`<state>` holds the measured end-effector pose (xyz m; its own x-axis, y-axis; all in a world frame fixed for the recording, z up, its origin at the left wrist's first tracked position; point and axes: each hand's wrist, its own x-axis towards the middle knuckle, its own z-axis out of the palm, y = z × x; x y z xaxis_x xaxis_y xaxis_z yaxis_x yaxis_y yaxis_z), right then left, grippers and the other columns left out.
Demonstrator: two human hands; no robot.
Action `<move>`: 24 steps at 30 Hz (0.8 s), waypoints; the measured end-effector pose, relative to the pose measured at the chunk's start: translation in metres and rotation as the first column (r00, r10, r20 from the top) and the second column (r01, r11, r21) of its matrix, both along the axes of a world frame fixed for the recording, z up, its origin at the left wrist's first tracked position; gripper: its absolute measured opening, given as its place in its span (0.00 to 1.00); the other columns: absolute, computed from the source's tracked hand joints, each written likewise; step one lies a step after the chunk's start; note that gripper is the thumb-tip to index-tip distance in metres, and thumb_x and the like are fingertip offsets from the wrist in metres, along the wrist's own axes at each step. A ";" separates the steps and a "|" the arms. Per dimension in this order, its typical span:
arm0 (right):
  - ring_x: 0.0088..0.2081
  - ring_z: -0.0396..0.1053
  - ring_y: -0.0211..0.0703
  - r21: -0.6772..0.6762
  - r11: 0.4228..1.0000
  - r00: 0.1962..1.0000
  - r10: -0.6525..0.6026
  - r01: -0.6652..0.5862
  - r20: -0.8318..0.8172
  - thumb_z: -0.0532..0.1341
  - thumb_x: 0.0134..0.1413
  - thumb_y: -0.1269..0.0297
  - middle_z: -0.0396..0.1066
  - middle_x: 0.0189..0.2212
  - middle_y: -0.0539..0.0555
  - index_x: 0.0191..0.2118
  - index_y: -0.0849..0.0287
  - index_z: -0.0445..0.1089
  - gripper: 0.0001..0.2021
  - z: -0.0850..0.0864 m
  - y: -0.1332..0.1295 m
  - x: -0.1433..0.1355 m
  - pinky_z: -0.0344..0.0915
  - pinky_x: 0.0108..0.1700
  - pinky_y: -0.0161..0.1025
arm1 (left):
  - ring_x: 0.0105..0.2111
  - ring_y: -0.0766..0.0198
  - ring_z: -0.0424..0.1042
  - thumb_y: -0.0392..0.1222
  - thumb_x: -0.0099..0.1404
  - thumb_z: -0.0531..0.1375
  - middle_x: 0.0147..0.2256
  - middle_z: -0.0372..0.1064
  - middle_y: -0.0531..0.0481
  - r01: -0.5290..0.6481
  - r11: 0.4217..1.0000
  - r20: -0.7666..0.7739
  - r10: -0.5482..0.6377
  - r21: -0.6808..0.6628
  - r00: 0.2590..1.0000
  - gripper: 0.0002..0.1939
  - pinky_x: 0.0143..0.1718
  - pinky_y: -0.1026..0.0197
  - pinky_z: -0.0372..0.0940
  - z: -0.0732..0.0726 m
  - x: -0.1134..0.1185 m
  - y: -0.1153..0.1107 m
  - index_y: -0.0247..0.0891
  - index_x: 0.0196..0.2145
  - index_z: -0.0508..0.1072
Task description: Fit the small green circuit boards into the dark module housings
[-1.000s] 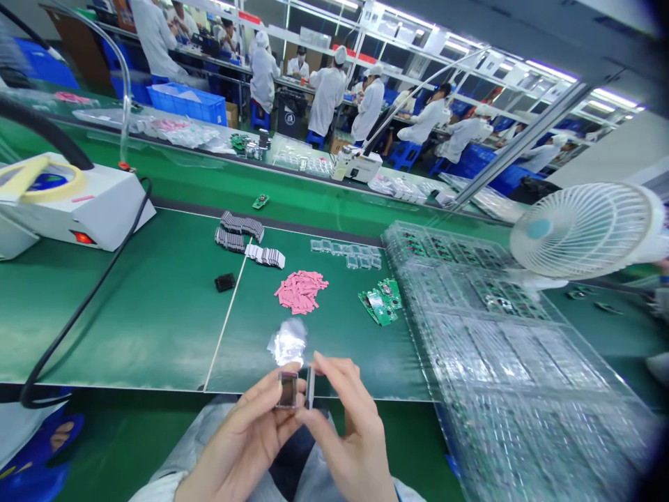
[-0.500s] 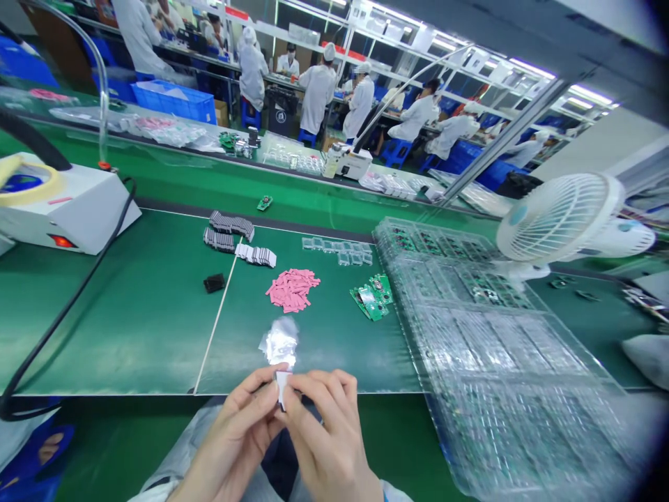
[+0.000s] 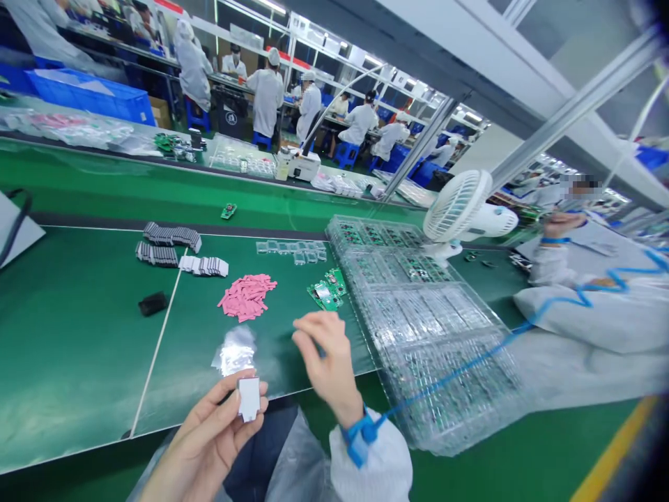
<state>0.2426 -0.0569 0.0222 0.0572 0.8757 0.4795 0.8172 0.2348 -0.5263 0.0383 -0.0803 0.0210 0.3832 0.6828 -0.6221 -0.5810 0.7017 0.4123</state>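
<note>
My left hand (image 3: 214, 425) grips a small white rectangular piece (image 3: 249, 399) by its edges, just off the front edge of the green table (image 3: 94, 362). Over the table to its right is my right hand (image 3: 327, 355), thumb and fingertips apart, with nothing visible between them and a blue strap on the wrist. Clear film pieces (image 3: 236, 351) lie beyond my left hand. Behind them is a heap of pink strips (image 3: 247, 296). Green circuit boards (image 3: 327, 289) rest beyond my right hand.
Clear trays with boards (image 3: 433, 314) fill the right side, beside a white fan (image 3: 457, 206). Stacked dark and white pieces (image 3: 170, 236), a black part (image 3: 152, 304) and clear plastic parts (image 3: 293, 249) lie farther back. A person (image 3: 559, 223) is at the far right.
My right hand has let go of the white piece and moved away to the right; my left hand still holds it. The view has swung right, bringing a person in at the right.
</note>
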 end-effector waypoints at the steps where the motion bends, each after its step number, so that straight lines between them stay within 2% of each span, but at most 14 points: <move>1: 0.45 0.68 0.47 -0.041 0.985 0.983 -0.161 0.165 0.094 0.56 0.65 0.64 0.73 0.40 0.55 0.43 0.57 0.73 0.09 -0.005 0.011 0.013 0.61 0.48 0.46 | 0.35 0.60 0.80 0.31 0.54 0.71 0.39 0.80 0.43 -0.007 1.000 -0.009 0.007 -0.008 1.000 0.18 0.38 0.63 0.75 0.002 0.001 0.001 0.35 0.44 0.78; 4: 0.45 0.65 0.54 -0.061 0.934 0.928 -0.339 0.352 0.156 0.55 0.64 0.65 0.70 0.42 0.64 0.46 0.65 0.71 0.12 -0.023 0.036 0.041 0.61 0.45 0.49 | 0.34 0.60 0.80 0.29 0.53 0.71 0.38 0.81 0.44 -0.025 0.999 -0.023 0.024 -0.030 0.999 0.19 0.37 0.64 0.76 0.005 -0.002 0.000 0.34 0.44 0.78; 7: 0.42 0.65 0.55 -0.068 0.915 0.907 -0.380 0.397 0.179 0.55 0.64 0.65 0.69 0.38 0.63 0.41 0.65 0.71 0.10 -0.036 0.047 0.049 0.60 0.42 0.49 | 0.34 0.60 0.80 0.29 0.53 0.71 0.38 0.81 0.44 -0.036 0.998 -0.018 0.036 -0.043 0.999 0.20 0.37 0.65 0.76 0.004 -0.007 -0.001 0.35 0.44 0.78; 9: 0.40 0.66 0.54 -0.071 0.919 0.911 -0.370 0.387 0.184 0.55 0.63 0.66 0.70 0.36 0.61 0.37 0.63 0.72 0.09 -0.039 0.046 0.049 0.60 0.42 0.47 | 0.34 0.61 0.80 0.29 0.53 0.71 0.39 0.81 0.45 -0.044 0.998 -0.013 0.043 -0.039 0.999 0.19 0.37 0.65 0.76 0.003 -0.009 -0.001 0.35 0.44 0.78; 12: 0.39 0.67 0.51 -0.061 0.930 0.924 -0.351 0.363 0.155 0.56 0.62 0.69 0.71 0.35 0.60 0.33 0.61 0.73 0.09 -0.035 0.041 0.048 0.60 0.42 0.46 | 0.34 0.62 0.80 0.29 0.55 0.70 0.39 0.81 0.45 -0.057 0.998 -0.011 0.057 -0.032 0.998 0.17 0.37 0.65 0.76 0.005 -0.011 0.001 0.36 0.43 0.78; 15: 0.40 0.70 0.50 -0.029 0.929 0.928 -0.364 0.368 0.083 0.54 0.64 0.68 0.74 0.36 0.60 0.35 0.61 0.72 0.10 -0.025 0.030 0.046 0.61 0.43 0.46 | 0.35 0.62 0.80 0.30 0.58 0.68 0.40 0.80 0.44 -0.084 0.996 0.000 0.084 -0.018 0.997 0.16 0.39 0.64 0.76 0.006 -0.011 0.005 0.36 0.44 0.78; 17: 0.35 0.71 0.46 -0.045 0.934 0.934 -0.356 0.354 -0.039 0.53 0.66 0.64 0.75 0.33 0.58 0.38 0.60 0.70 0.10 -0.017 0.018 0.037 0.64 0.39 0.43 | 0.36 0.62 0.80 0.32 0.60 0.67 0.41 0.80 0.44 -0.102 0.995 0.016 0.102 -0.005 0.995 0.15 0.40 0.64 0.76 0.005 -0.011 0.008 0.36 0.45 0.78; 18: 0.29 0.71 0.43 -0.080 0.943 0.933 -0.332 0.324 -0.140 0.52 0.67 0.62 0.75 0.29 0.55 0.40 0.60 0.69 0.11 -0.013 0.010 0.029 0.64 0.34 0.40 | 0.37 0.61 0.80 0.33 0.61 0.67 0.42 0.79 0.44 -0.111 0.994 0.024 0.111 0.000 0.993 0.14 0.42 0.63 0.75 0.003 -0.011 0.009 0.36 0.46 0.77; 19: 0.22 0.68 0.39 -0.155 0.954 0.888 -0.295 0.255 -0.352 0.54 0.67 0.58 0.74 0.25 0.52 0.41 0.59 0.68 0.11 -0.010 0.002 0.019 0.63 0.28 0.37 | 0.38 0.61 0.79 0.33 0.62 0.66 0.43 0.79 0.44 -0.122 0.992 0.032 0.122 0.006 0.992 0.15 0.43 0.63 0.75 0.001 -0.011 0.010 0.36 0.47 0.77; 20: 0.19 0.65 0.37 -0.226 0.962 0.785 -0.257 0.152 -0.564 0.56 0.66 0.56 0.74 0.23 0.50 0.41 0.59 0.67 0.11 -0.007 -0.008 0.007 0.62 0.25 0.36 | 0.39 0.60 0.79 0.34 0.62 0.66 0.43 0.79 0.44 -0.134 0.991 0.039 0.133 0.013 0.990 0.15 0.44 0.62 0.75 -0.001 -0.011 0.010 0.37 0.47 0.77; 21: 0.19 0.67 0.37 -0.277 0.961 0.662 -0.217 0.014 -0.717 0.59 0.64 0.55 0.75 0.23 0.50 0.41 0.59 0.67 0.12 -0.005 -0.017 -0.006 0.64 0.26 0.36 | 0.40 0.60 0.79 0.34 0.62 0.66 0.44 0.78 0.44 -0.146 0.989 0.046 0.145 0.023 0.988 0.15 0.45 0.61 0.75 -0.003 -0.011 0.010 0.37 0.48 0.77; 23: 0.19 0.71 0.37 -0.305 0.928 0.418 -0.196 -0.212 -0.887 0.64 0.59 0.54 0.77 0.24 0.52 0.42 0.61 0.69 0.14 -0.006 -0.035 -0.036 0.67 0.28 0.36 | 0.40 0.60 0.79 0.35 0.62 0.67 0.44 0.78 0.44 -0.153 0.987 0.066 0.149 0.050 0.987 0.15 0.46 0.60 0.74 -0.008 -0.011 0.010 0.37 0.48 0.76; 24: 0.19 0.72 0.37 -0.312 0.897 0.328 -0.206 -0.313 -0.922 0.66 0.57 0.54 0.77 0.24 0.53 0.41 0.62 0.70 0.15 -0.009 -0.042 -0.050 0.67 0.27 0.35 | 0.38 0.60 0.79 0.36 0.62 0.67 0.43 0.78 0.44 -0.142 0.988 0.077 0.136 0.069 0.988 0.16 0.43 0.60 0.75 -0.009 -0.011 0.009 0.37 0.48 0.76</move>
<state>0.1922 -0.0994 0.0131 0.1717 0.9613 -0.2153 -0.2745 -0.1632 -0.9476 0.0276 -0.0711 0.0119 0.3232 0.7755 -0.5423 -0.7009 0.5812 0.4135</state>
